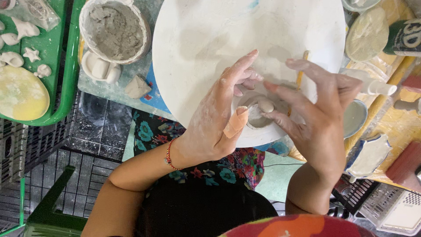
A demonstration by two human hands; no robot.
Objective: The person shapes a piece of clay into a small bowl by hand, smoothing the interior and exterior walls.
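Observation:
A small round white clay piece point(256, 117) with a hollow middle sits near the front edge of a large round white board point(210, 35). A little clay lump point(265, 105) lies in the hollow. My left hand point(219, 118), dusted with clay and with a bandage on the thumb, curls around the piece's left side. My right hand point(318, 114) has its fingers spread, and its fingertips touch the piece's right side and the lump. A thin wooden stick point(301, 72) lies on the board behind my right fingers.
A bowl of grey clay point(115, 30) stands at the back left. A green tray point(52, 66) with small white clay shapes and a yellowish disc point(21, 93) is far left. Moulds, a white tube point(377, 86) and red blocks point(405, 162) crowd the right side.

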